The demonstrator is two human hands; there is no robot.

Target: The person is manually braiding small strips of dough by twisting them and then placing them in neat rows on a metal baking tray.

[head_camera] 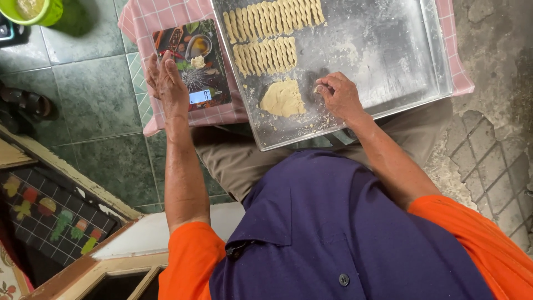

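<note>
My hands at the dough tray and the kitchen scale.

My right hand (pixel 340 95) is curled, pinching a small bit of pale dough (pixel 318 88) on the square metal tray (pixel 388 50), just right of the flat tan dough slab (pixel 283 98). The twisted dough sticks (pixel 265 54) lie in two rows at upper centre, long axes running up-frame. My left hand (pixel 166 80) rests flat and released on the picture-printed digital scale (pixel 194 64).

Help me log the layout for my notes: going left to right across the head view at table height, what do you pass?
Green cup → left hand → kitchen scale → flat dough lump → right hand → bare part of the metal tray → pink checked cloth.
</note>
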